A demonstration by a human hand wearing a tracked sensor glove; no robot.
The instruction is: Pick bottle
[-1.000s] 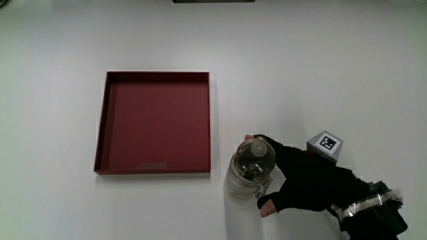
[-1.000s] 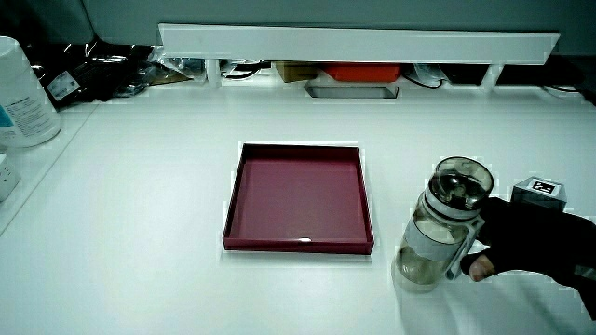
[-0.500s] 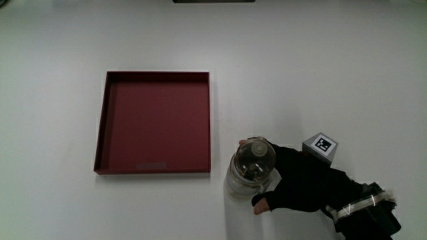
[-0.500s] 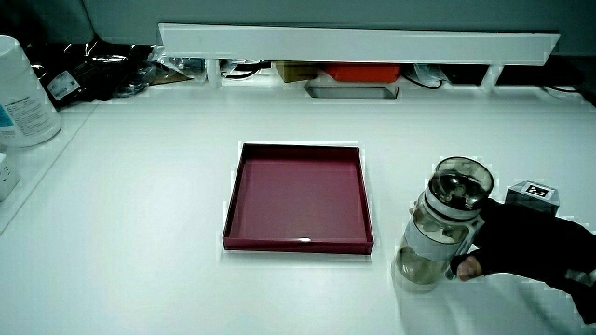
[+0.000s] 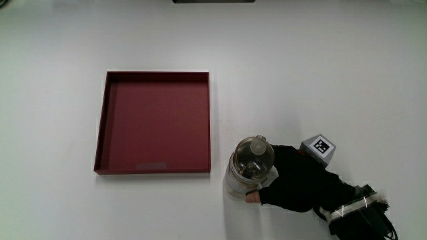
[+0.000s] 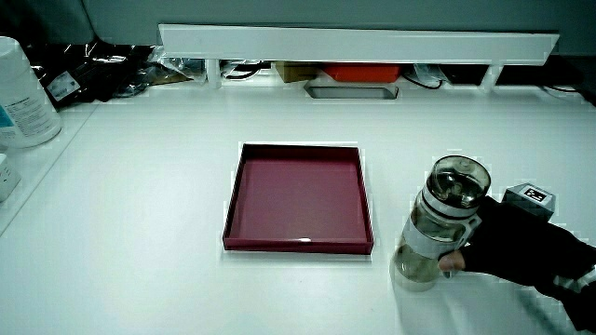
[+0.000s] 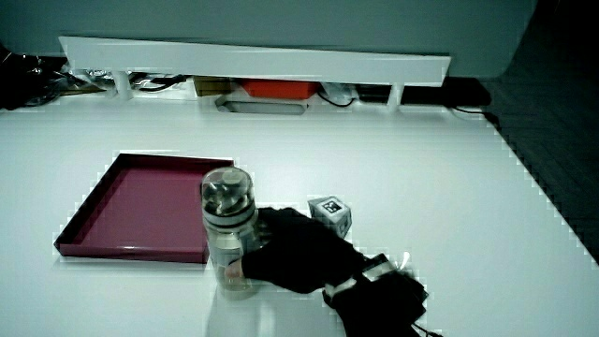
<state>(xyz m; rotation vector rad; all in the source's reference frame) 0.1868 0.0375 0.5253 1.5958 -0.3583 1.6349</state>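
Observation:
A clear bottle with a see-through lid stands upright on the white table, close to the red tray's corner nearest the person. It shows in both side views. The gloved hand wraps around the bottle's body, the thumb tip pressed against its lower part and the fingers curled round it. In a side view the hand touches the bottle's side. The patterned cube sits on the hand's back.
A shallow red tray lies flat beside the bottle, nothing in it. In both side views a low white partition stands with clutter under it. A large white container stands at the table's edge.
The hand slid closer to the bottle and its thumb and fingers closed around the body. The bottle has stayed in place.

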